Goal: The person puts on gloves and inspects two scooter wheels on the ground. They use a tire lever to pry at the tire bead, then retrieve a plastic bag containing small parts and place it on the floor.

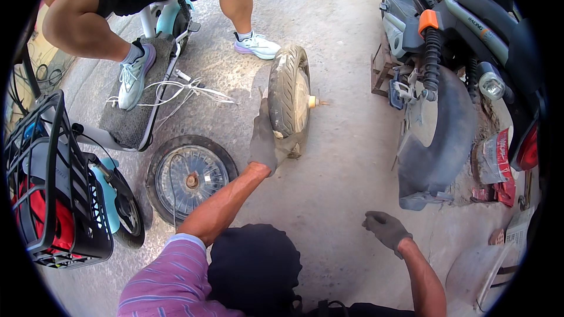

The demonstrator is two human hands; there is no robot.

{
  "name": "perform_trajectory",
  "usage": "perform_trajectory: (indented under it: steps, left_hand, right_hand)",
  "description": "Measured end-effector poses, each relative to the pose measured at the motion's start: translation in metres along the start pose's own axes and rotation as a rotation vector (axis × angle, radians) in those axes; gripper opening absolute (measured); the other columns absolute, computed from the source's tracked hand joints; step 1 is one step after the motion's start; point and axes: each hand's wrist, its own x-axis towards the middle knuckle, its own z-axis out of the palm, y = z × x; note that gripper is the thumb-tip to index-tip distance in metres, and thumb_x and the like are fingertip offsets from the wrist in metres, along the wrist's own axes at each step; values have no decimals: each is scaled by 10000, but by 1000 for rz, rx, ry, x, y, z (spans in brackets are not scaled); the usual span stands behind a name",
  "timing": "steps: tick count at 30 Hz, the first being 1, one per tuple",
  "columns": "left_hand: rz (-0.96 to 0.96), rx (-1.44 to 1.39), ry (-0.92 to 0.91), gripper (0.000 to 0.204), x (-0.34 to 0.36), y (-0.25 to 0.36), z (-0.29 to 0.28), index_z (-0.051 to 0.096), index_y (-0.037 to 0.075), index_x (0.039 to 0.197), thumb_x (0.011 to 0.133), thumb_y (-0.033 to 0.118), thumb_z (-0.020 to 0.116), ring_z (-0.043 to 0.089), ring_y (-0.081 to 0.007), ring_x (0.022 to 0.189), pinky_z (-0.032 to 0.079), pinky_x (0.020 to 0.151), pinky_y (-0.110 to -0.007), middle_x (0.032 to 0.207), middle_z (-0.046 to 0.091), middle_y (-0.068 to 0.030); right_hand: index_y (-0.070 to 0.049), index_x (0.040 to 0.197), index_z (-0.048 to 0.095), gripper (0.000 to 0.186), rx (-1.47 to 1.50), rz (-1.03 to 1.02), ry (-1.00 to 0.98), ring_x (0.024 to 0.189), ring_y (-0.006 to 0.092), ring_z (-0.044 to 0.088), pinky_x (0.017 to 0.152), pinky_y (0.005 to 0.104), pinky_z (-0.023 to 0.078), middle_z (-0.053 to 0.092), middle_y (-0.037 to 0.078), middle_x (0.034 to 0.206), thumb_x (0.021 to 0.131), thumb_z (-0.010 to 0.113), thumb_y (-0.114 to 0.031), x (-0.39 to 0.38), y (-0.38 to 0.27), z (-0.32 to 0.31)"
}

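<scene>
We find the left hand (264,144), in a grey glove, on the lower left side of an upright wheel (283,94). Its fingers are spread against the tyre and holding it; exact thumb placement, partly obscured, we cannot tell. The wheel stands on edge on the concrete ground (338,199), ahead of us, muddy tread toward us, with a pale yellow axle fitting (312,101) projecting to the right.

The right hand (388,232), also gloved, hangs well apart from the wheel, its fingers loosely bent with nothing visible between them.

A second wheel (202,167) lies flat at left, near our left forearm, rusty hub upward. Beyond it we note white cord (188,87) beside a scooter's grey mat (120,123). A seated person's shoe (258,46) is just beside the upright wheel. A motorcycle (440,135) stands at right.
</scene>
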Motion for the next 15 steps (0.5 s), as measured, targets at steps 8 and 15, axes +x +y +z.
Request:
perform_trajectory:
  steps: [8,15]
  left_hand:
    - [120,-198,-323,987,-43,24,36,308,-18,1572,795,270,843,637,-377,1142,538,968,-432,1310,542,-269]
    - [313,-315,-337,175,-16,5,-24,794,70,1031,898,184,789,739,-231,826,572,733,-348,925,775,-112]
  right_hand:
    - [30,1555,411,930,16,-749,482,1319,328,588,1143,431,446,637,203,1370,849,795,-437,64,-207,47]
    - [-15,1498,509,985,-578,-926,633,1254,385,609,1067,447,491,647,228,1322,735,883,-512,76,-212,47]
